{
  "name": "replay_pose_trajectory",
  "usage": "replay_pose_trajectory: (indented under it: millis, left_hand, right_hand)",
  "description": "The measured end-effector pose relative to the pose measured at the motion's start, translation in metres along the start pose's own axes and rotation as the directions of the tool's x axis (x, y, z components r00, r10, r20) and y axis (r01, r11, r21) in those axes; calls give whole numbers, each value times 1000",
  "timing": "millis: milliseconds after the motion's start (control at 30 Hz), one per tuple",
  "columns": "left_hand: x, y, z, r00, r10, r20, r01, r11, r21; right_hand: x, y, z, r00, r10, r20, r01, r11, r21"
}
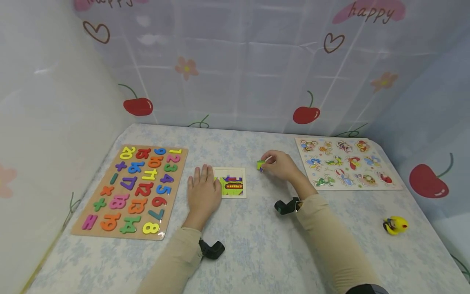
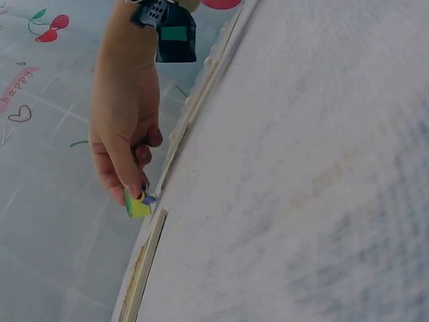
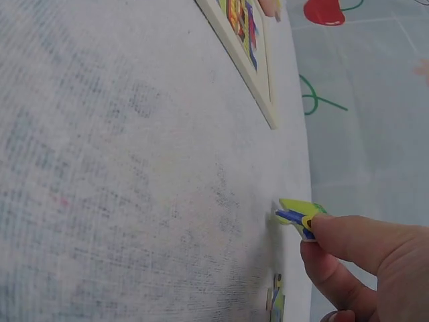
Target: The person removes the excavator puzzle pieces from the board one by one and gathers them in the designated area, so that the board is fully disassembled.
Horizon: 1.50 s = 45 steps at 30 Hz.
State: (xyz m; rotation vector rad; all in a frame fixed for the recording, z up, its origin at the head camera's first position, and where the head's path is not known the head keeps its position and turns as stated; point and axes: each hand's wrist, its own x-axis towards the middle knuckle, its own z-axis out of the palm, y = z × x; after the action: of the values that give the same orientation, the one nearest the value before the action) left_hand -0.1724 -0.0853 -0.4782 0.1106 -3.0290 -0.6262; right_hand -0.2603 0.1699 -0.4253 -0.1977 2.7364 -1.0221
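**Right hand (image 1: 280, 165) pinches a green jigsaw piece (image 3: 301, 209)**

The right-wrist view brings out the piece's blue and yellow markings and a second small piece (image 3: 277, 302) on the table (image 1: 249, 253), which cannot be made out in the head view. The green piece sits at the tips of thumb and finger, its free end jutting past the grip. In the head view, the framed puzzle (image 1: 244, 185) lies left of that grip, apart from it; the left hand (image 1: 204, 192), fingers straight, covers the frame's left edge.
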Motion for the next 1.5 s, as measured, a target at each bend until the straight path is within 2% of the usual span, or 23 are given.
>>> replay_pose_trajectory:
  millis: [267,433,533,667,900,1233,1500]
  left_hand:
    - [0,0,2,1000,8,3,-8,1000,11]
    - [0,0,2,999,36,18,-36,999,1]
    - [0,0,2,999,47,26,-47,999,-5]
    - [0,0,2,998,60,29,-60,998,-5]
    - [-2,1,6,992,127,27,-127,992,24]
    - [-3,1,4,982,177,62,-182,979,93]
    - [-3,0,5,981,183,66,-189,978,93]
  right_hand:
    - [0,5,2,998,-36,-54,29,992,-122]
    - [-2,4,4,993,-73,-97,44,963,-267]
    - [-4,1,6,988,-97,-116,56,946,-319]
    - [-7,-4,9,983,-142,-115,102,949,-299]
    - [-15,-19,22,981,-189,-40,175,958,-226]
    - [-23,-34,44,956,-283,78,293,938,-188]
    - [-23,-36,53,959,-268,97,282,937,-204]
